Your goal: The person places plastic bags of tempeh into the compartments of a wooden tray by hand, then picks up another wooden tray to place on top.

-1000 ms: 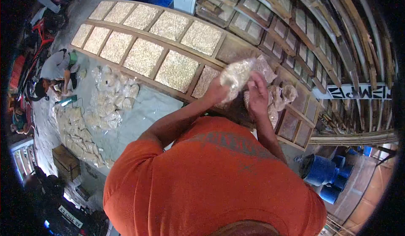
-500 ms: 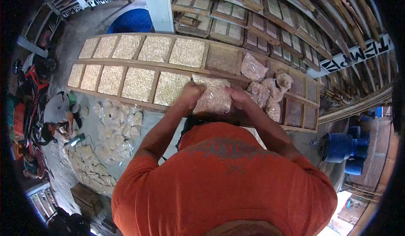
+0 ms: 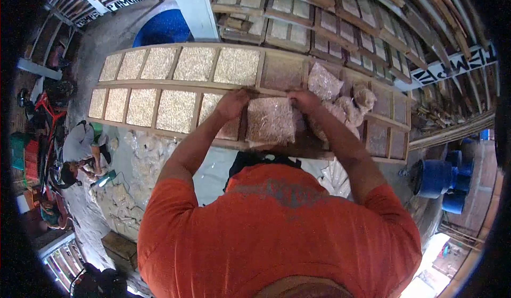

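Note:
A see-through plastic bag of pale beans [image 3: 270,121] lies flat and squared in a compartment of the front wooden tray [image 3: 314,153]. At its upper left corner my left hand [image 3: 232,104] is closed on the plastic edge. My right hand [image 3: 305,101] grips the upper right corner, its fingers curled in. Just left, a bean-filled compartment [image 3: 208,106] is partly hidden by my left forearm. Several knotted bags of beans [image 3: 346,112] are heaped right of my right hand, and another bag [image 3: 324,82] rests behind it.
Behind runs a second compartmented tray [image 3: 191,63] with bean slabs. Racks of similar trays [image 3: 319,21] rise beyond a white post [image 3: 197,10]. Many bags [image 3: 143,151] cover the floor at left, where a co-worker [image 3: 82,149] crouches. Blue barrels [image 3: 434,178] stand at right.
Both hands have shifted up to the bag's far corners and spread slightly apart. The bag now lies flatter and squarer in the compartment.

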`<control>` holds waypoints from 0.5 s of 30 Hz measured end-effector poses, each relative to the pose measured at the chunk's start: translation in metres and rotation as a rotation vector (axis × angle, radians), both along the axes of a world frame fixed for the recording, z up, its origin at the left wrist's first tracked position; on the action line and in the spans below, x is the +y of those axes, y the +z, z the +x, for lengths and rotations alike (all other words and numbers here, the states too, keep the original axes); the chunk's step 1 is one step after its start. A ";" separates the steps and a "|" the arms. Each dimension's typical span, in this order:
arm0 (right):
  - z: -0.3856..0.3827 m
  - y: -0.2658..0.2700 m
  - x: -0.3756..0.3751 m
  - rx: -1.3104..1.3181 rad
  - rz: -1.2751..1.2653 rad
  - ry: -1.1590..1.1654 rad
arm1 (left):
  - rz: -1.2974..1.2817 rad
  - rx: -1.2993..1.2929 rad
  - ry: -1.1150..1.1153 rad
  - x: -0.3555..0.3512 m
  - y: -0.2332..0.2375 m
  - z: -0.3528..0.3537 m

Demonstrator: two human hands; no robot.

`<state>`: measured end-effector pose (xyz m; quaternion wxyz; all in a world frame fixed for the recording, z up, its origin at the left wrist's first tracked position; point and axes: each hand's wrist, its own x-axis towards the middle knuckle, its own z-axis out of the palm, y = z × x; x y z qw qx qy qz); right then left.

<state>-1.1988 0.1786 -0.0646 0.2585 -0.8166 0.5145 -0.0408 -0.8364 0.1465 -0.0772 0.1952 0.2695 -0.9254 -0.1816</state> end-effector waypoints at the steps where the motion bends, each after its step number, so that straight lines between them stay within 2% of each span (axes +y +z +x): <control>1: 0.001 0.001 -0.001 0.004 -0.017 0.007 | -0.017 0.004 0.007 -0.008 -0.008 -0.005; 3: 0.012 -0.017 0.018 0.038 -0.002 -0.272 | -0.247 -0.141 0.121 -0.003 -0.040 -0.008; 4: 0.022 -0.021 0.035 0.025 0.001 -0.274 | -0.246 -0.153 0.117 0.004 -0.033 -0.011; 6: 0.036 -0.032 0.066 -0.144 -0.068 -0.641 | 0.528 -0.189 0.524 0.029 -0.006 -0.034; 8: 0.054 -0.008 0.087 -0.103 -0.049 -0.622 | 0.606 -0.149 0.532 0.066 0.001 -0.054; 9: 0.064 0.002 0.100 -0.068 -0.060 -0.578 | 0.597 -0.226 0.597 0.083 0.012 -0.069; 11: 0.066 -0.032 0.098 -0.094 -0.078 -0.546 | 0.541 -0.281 0.653 0.080 0.008 -0.088; 12: 0.067 -0.043 0.090 -0.118 -0.099 -0.492 | 0.087 -0.300 0.566 0.081 -0.013 -0.094; 13: 0.077 0.014 0.069 -0.046 0.209 -0.629 | -0.140 -0.299 0.501 0.065 -0.017 -0.101; 14: 0.065 0.005 0.049 -0.051 0.191 -0.639 | -0.384 -0.298 0.459 0.049 -0.014 -0.109; 15: 0.053 -0.006 0.024 -0.178 0.115 -0.659 | 0.093 -0.111 0.528 0.023 -0.012 -0.118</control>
